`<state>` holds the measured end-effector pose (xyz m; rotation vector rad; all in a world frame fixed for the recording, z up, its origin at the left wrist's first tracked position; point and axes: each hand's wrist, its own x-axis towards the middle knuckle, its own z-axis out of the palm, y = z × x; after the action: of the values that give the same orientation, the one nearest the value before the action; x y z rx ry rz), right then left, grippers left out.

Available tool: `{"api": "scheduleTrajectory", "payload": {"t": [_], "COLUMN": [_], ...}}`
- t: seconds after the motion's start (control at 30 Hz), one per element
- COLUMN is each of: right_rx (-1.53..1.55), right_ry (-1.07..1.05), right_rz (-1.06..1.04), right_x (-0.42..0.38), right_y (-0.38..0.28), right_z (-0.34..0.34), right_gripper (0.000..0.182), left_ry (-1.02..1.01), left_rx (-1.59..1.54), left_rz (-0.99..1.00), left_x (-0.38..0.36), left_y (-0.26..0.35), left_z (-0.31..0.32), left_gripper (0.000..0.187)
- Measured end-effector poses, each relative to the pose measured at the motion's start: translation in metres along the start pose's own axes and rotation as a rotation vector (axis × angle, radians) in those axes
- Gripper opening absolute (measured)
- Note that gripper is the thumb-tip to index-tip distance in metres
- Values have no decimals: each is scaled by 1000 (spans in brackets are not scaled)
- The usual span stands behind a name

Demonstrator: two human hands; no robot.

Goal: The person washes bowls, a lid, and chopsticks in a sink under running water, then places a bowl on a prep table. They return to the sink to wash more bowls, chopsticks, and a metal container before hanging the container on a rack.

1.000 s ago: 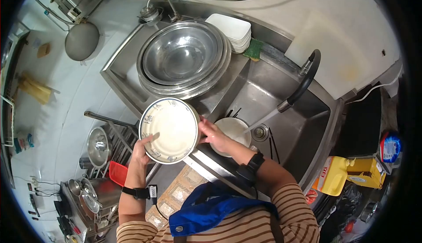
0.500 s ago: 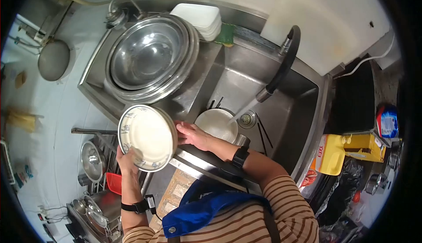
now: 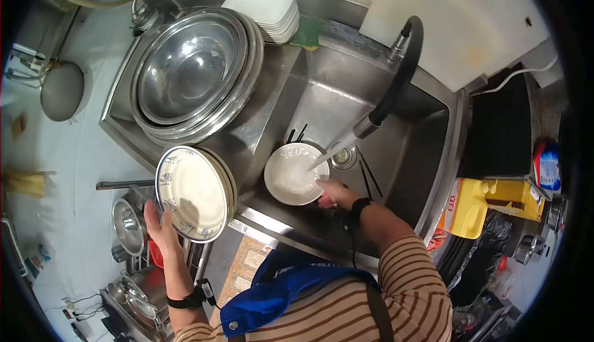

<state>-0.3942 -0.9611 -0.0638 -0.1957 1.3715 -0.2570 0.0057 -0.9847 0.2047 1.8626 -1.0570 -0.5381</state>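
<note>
A stack of cream plates [image 3: 190,187] with blue-patterned rims leans at the sink counter's front edge, tilted toward me. My left hand [image 3: 162,230] is open beside the stack's left rim, fingers stretched and thumb apart. In the sink, a white bowl [image 3: 291,175] lies under the running stream and has water in it. My right hand [image 3: 334,192] grips this bowl's right rim, its fingers partly hidden below the edge. The black hose faucet [image 3: 396,88] pours into the bowl from the upper right.
Large steel bowls [image 3: 192,70] are nested on the left drainboard, with stacked white dishes [image 3: 263,9] and a green scouring pad [image 3: 305,33] behind. Dark chopsticks [image 3: 370,178] lie near the drain [image 3: 342,156]. A yellow jug [image 3: 471,209] stands right of the sink.
My right hand has left the plate stack and moved right to the bowl in the sink. My left hand has let go of the stack's rim and opened beside it.
</note>
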Motion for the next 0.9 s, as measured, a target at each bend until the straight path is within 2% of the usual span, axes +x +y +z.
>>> {"api": "scheduleTrajectory", "payload": {"t": [0.07,0.17,0.2,0.23,0.3,0.37,0.43,0.5,0.53,0.57,0.63,0.67,0.7,0.73,0.83,0.87,0.9], "right_rx": [80,112,110,-181,-771,-890,-1097,-1396,-1402,-1431,-1485,-1526,-1562,-1594,-1061,-808,-533], "right_ry": [-31,179,360,489,737,788,801,744,759,784,839,741,647,552,429,319,246], "right_rz": [-81,-87,-123,-313,-693,-820,-1017,-1257,-1314,-1356,-1432,-1406,-1374,-1336,-1427,-1267,-1149], "right_x": [12,44,13,2,-10,0,-26,-111,-117,-126,-153,-167,-182,-190,-194,-189,-186], "right_y": [9,7,-19,-36,-57,-60,-76,-95,-93,-86,-68,-60,-52,-46,-27,-31,-38], "right_z": [-2,6,19,25,32,44,43,43,39,35,31,31,29,25,7,1,-1], "right_gripper": [50,43,26,21,13,9,7,9,14,14,16,19,21,24,36,58,63], "left_ry": [42,-40,-165,-289,-703,-925,-994,-924,-882,-824,-1016,-808,-602,-654,-852,-893,-977], "left_rx": [81,166,122,76,-59,-245,-569,-709,-776,-813,-1175,-1156,-1125,-998,-1045,-994,-907], "left_rz": [203,560,531,504,516,-235,-568,-939,-1124,-1219,-1000,-1079,-1150,-1143,-1055,-911,-832], "left_x": [-15,-53,-71,-88,-109,-137,-151,-146,-137,-125,-102,-93,-91,-95,-126,-135,-139], "left_y": [19,61,75,87,90,100,77,79,81,76,46,21,23,21,33,40,47], "left_z": [-1,19,27,37,62,90,127,160,178,195,225,247,256,257,233,226,223], "left_gripper": [45,39,37,34,29,21,36,48,55,64,51,44,37,29,29,30,29]}}
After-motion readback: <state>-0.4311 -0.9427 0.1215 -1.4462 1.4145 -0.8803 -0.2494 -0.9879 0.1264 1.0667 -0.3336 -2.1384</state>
